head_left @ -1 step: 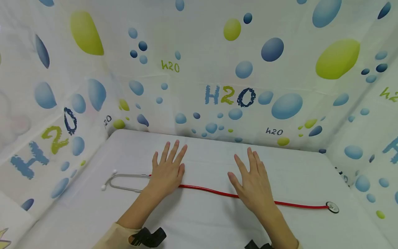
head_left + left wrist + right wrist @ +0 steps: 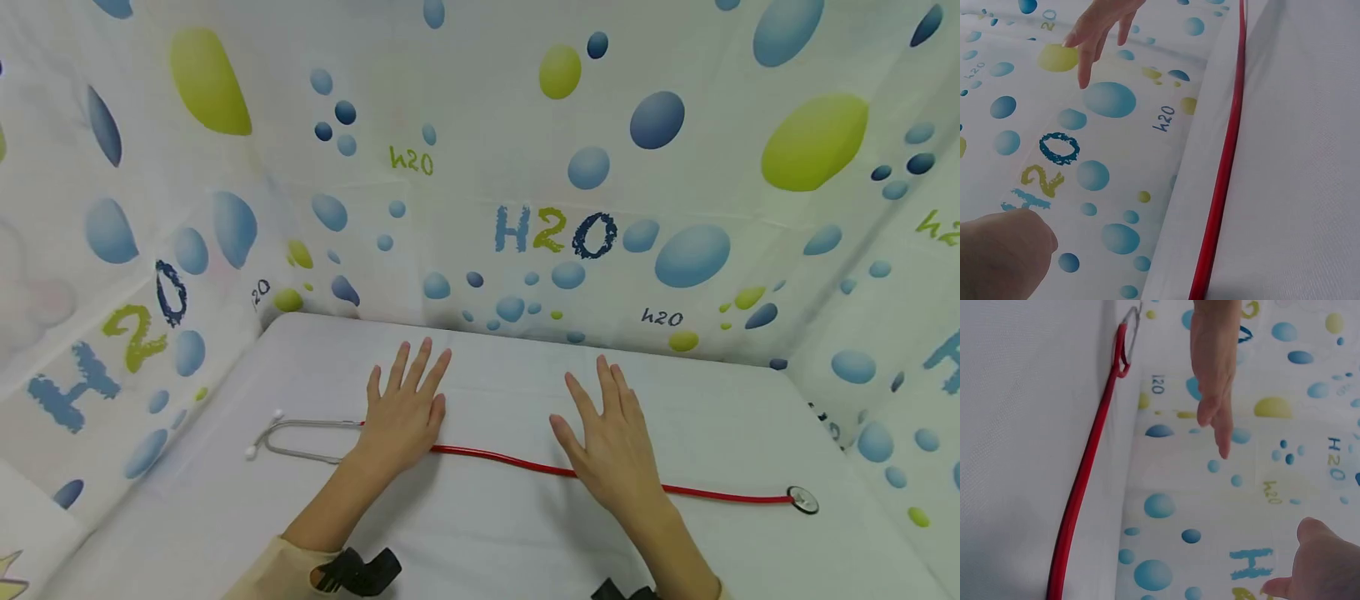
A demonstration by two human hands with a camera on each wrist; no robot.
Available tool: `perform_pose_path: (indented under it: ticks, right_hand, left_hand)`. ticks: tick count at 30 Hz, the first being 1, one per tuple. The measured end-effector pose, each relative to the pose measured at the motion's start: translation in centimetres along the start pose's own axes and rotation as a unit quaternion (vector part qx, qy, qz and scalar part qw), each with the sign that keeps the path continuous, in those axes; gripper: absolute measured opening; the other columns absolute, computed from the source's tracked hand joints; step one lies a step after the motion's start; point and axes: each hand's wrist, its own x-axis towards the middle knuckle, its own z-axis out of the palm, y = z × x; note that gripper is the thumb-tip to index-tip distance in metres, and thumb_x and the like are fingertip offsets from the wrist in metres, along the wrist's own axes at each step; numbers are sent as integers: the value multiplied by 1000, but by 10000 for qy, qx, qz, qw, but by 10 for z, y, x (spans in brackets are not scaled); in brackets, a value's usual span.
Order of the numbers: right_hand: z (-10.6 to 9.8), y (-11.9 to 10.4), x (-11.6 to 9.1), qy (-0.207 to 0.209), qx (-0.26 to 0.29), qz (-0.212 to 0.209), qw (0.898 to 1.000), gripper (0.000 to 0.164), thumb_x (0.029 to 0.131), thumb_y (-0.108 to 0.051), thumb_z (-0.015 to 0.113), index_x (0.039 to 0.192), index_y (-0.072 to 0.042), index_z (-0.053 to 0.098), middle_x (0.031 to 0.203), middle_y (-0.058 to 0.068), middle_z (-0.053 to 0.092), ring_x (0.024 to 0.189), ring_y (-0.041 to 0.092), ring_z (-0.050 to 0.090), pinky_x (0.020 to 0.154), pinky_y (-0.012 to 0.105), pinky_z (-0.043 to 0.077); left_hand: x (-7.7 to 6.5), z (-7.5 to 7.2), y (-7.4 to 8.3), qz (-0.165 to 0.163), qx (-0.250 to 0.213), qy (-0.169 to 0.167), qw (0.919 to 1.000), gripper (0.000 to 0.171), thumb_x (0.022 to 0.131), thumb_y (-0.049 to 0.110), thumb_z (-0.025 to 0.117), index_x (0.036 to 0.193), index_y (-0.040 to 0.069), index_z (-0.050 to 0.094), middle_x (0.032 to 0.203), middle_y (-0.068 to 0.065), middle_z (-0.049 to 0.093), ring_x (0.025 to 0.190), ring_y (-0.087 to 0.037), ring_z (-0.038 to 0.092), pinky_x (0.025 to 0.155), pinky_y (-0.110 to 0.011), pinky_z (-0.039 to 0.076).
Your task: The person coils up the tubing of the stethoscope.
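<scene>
A stethoscope with red tubing lies stretched across the white table. Its metal headset with white ear tips points left, and the round chest piece rests at the right end. My left hand is spread palm down over the part where tubing and metal meet, hiding it in the head view. Over the right half of the tubing hovers my right hand, fingers extended and apart. Neither hand holds anything. The right wrist view shows the tubing's fork and, raised above the table, the left hand.
The white tabletop is bordered at the back and sides by a hanging white cloth printed with blue and green drops and H2O lettering. Black straps with devices sit on the wrists, next to a beige sleeve.
</scene>
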Motion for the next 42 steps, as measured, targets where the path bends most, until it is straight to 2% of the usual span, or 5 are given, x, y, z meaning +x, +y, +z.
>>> perform_pose_path:
  ticks: [11,15,22,32,42]
  right_hand:
    - [-1,-5,-3,47,62,-97,9999,62,88,-59,37,139,-23,36,151,12,13,138,31,11,106,52,22]
    - [1,-1,-4,74,19,-122,9999,62,88,-56,41,139,-22,36,150,14,16,137,32,13,106,52,22]
    - [8,5,-4,-367,-124,-160,9991,63,85,-49,52,138,-19,37,147,17,23,135,35,18,105,52,25]
    - [25,16,-7,-1088,-227,-158,9937,49,81,-42,61,123,-17,55,134,15,45,128,35,35,98,52,34]
    - [40,17,-8,-2016,-189,-131,9792,49,79,-42,64,122,-20,56,122,7,55,113,26,52,89,46,44]
  left_hand:
    - [1,-9,-12,35,-59,-123,9999,60,93,35,40,145,28,13,153,-3,10,140,-30,3,102,-62,11]
    - [0,-19,-27,95,-204,-1223,9922,57,91,35,45,143,25,24,149,-8,23,138,-33,15,102,-63,13]
    - [-10,-35,-77,-410,-401,-3101,9490,57,78,14,65,132,15,46,134,-14,46,126,-36,36,95,-62,28]
    - [-19,-37,-120,-798,-371,-3341,9384,65,61,1,76,119,18,52,120,-15,45,106,-32,44,77,-49,45]
    - [-7,-19,-132,-370,-517,-2936,9538,44,62,3,76,100,15,57,94,-4,54,84,-20,48,73,-41,45]
